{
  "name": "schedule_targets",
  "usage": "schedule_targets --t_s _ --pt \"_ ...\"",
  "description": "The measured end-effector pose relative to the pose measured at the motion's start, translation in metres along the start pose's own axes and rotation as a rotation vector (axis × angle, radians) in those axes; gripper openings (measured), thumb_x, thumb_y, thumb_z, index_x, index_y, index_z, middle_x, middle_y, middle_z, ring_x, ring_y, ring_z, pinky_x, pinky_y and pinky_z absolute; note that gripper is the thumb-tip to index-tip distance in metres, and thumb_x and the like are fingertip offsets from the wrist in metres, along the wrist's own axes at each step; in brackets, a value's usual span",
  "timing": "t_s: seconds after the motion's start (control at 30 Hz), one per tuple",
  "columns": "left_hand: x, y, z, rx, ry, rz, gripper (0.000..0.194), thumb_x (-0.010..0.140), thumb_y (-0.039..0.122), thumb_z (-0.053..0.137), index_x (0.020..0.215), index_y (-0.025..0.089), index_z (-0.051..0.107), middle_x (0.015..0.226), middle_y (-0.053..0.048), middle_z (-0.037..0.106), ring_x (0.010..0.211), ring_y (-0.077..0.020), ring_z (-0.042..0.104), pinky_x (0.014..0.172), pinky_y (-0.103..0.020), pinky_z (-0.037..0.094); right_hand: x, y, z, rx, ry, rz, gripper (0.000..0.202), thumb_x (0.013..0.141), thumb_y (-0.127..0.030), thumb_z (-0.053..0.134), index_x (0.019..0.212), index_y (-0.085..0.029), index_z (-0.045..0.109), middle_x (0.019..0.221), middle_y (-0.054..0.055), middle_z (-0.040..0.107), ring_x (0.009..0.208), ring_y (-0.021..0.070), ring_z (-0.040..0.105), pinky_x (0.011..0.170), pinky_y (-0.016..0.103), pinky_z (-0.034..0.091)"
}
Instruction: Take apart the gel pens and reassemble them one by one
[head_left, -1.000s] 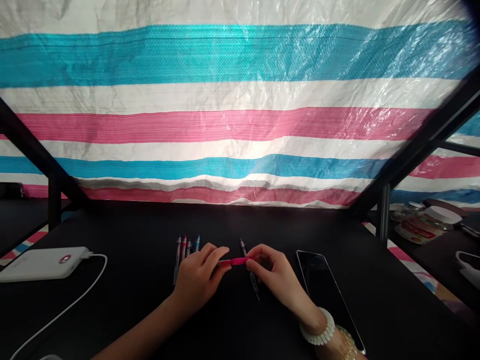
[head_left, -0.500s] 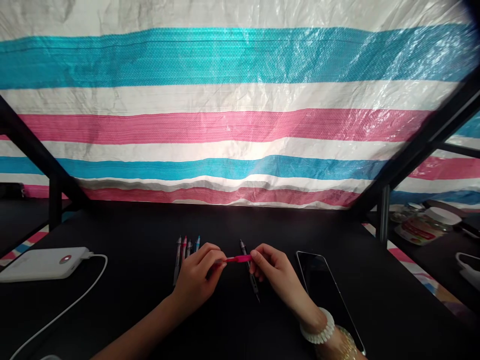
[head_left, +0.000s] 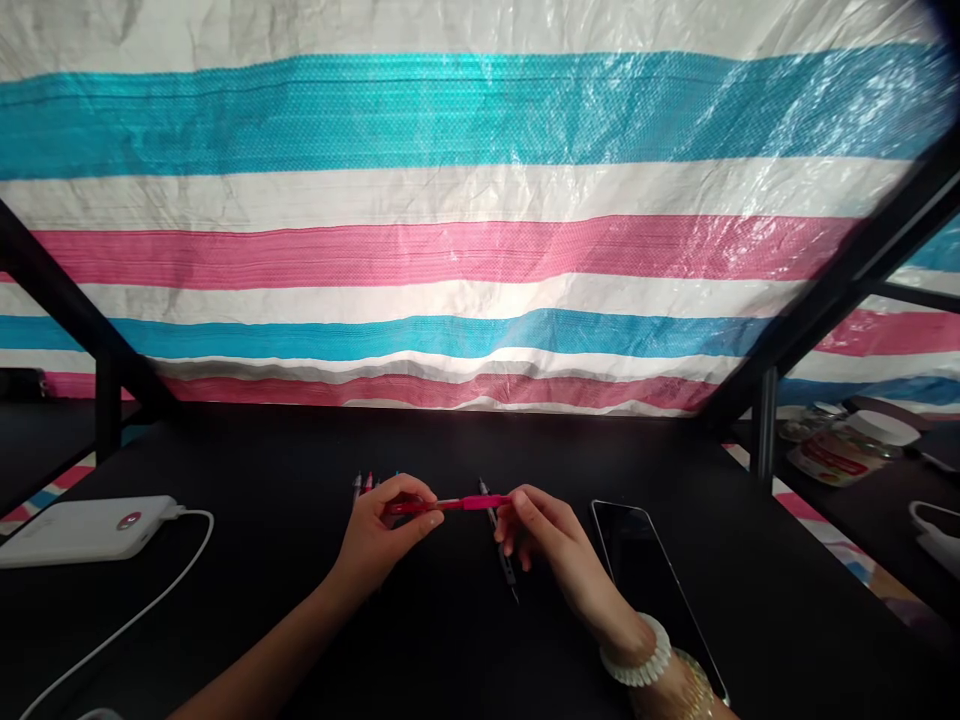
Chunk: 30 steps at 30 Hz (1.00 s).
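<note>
A pink pen is held level above the black table, spanning both hands. My left hand pinches its darker red barrel between thumb and fingers. At the other end, the fingertips of my right hand close on the bright pink grip. A thin, paler section shows between grip and barrel. Under the pink pen, beside my right fingers, a dark pen lies on the table, partly covered. Several more pens lie behind my left hand, which hides most of them.
A phone lies right of my right hand, partly under the wrist. On the left sits a white power bank with a white cable. Black frame bars flank the table. A striped sheet hangs behind; a jar stands far right.
My left hand has shifted slightly left and its fingers have rearranged, showing more of the pen's red barrel and covering more of the pens behind. The pink pen sits a little higher.
</note>
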<state>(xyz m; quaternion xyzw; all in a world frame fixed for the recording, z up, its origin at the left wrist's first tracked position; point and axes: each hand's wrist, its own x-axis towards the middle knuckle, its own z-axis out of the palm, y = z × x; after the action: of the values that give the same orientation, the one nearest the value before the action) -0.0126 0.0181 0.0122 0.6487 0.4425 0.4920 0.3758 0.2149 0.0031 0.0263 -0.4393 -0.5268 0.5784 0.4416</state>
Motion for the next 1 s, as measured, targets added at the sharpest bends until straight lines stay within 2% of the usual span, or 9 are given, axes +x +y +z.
schedule_targets --t_s 0.07,0.2,0.4,0.6,0.67,0.73,0.87,1.0 --pt "0.0006 0.0008 -0.0001 -0.018 -0.02 -0.002 0.007 0.077 0.021 0.073 0.08 0.02 0.068 0.08 -0.001 0.066 0.074 -0.0142 0.062 0.068 -0.025 0.048 0.0008 0.0015 -0.0008 -0.024 0.011 0.001 0.052 0.092 -0.062 0.048 0.074 -0.015 0.06 0.065 0.004 0.062 0.055 0.012 0.055 0.047 0.022 0.036" --pt "0.0007 0.0028 0.0006 -0.05 -0.048 -0.041 0.008 0.075 0.022 0.075 0.078 0.02 0.068 0.082 -0.001 0.066 0.076 -0.0146 0.061 0.07 -0.025 0.047 0.0024 0.003 -0.0012 -0.073 0.028 -0.02 0.049 0.09 -0.058 0.056 0.066 -0.016 0.056 0.058 0.0 0.057 0.052 0.0102 0.049 0.05 0.023 0.036" --pt "-0.0002 0.0043 0.0008 -0.073 0.003 -0.135 0.013 0.071 0.025 0.079 0.077 0.02 0.068 0.078 0.0 0.065 0.07 -0.0136 0.059 0.065 -0.023 0.045 0.0008 0.0006 -0.0007 -0.04 0.012 -0.042 0.04 0.09 -0.052 0.06 0.071 -0.017 0.058 0.067 0.001 0.06 0.058 0.0109 0.049 0.056 0.025 0.04" --pt "-0.0001 0.0096 -0.0021 -0.034 0.003 -0.122 0.015 0.072 0.028 0.079 0.073 0.019 0.067 0.07 0.001 0.061 0.061 -0.0109 0.053 0.057 -0.023 0.039 0.0011 -0.0003 -0.0016 0.016 0.086 -0.071 0.031 0.076 -0.042 0.079 0.085 -0.018 0.062 0.071 -0.002 0.058 0.061 0.0103 0.05 0.053 0.022 0.041" --pt "0.0 0.0087 -0.0018 -0.076 0.002 -0.14 0.016 0.072 0.029 0.079 0.075 0.019 0.067 0.071 0.001 0.06 0.06 -0.0105 0.052 0.056 -0.022 0.039 0.0008 0.0 -0.0016 0.087 0.051 -0.056 0.031 0.077 -0.042 0.078 0.091 -0.018 0.062 0.073 -0.001 0.061 0.062 0.0111 0.053 0.054 0.022 0.043" --pt "-0.0003 0.0065 -0.0009 -0.129 0.005 -0.177 0.018 0.072 0.031 0.08 0.076 0.019 0.067 0.071 0.001 0.059 0.059 -0.0098 0.05 0.055 -0.022 0.037 0.0009 0.0017 -0.0014 0.15 -0.002 -0.013 0.033 0.083 -0.048 0.07 0.094 -0.018 0.062 0.077 0.002 0.065 0.062 0.0129 0.057 0.05 0.022 0.043" --pt "-0.001 0.0018 0.0003 -0.214 -0.004 -0.214 0.02 0.071 0.03 0.081 0.076 0.019 0.066 0.072 0.001 0.058 0.059 -0.0087 0.048 0.055 -0.021 0.037 0.0035 0.0066 -0.0005 0.122 -0.06 0.069 0.051 0.092 -0.061 0.05 0.073 -0.015 0.06 0.062 0.004 0.063 0.046 0.0107 0.053 0.043 0.023 0.036" --pt "-0.0013 0.0001 0.0006 -0.307 0.009 -0.211 0.018 0.071 0.028 0.082 0.076 0.019 0.066 0.074 0.001 0.059 0.064 -0.0097 0.051 0.058 -0.021 0.039 0.0042 0.0049 0.0004 0.054 -0.043 0.048 0.044 0.087 -0.055 0.062 0.067 -0.015 0.058 0.06 0.001 0.061 0.048 0.0085 0.049 0.048 0.022 0.038"
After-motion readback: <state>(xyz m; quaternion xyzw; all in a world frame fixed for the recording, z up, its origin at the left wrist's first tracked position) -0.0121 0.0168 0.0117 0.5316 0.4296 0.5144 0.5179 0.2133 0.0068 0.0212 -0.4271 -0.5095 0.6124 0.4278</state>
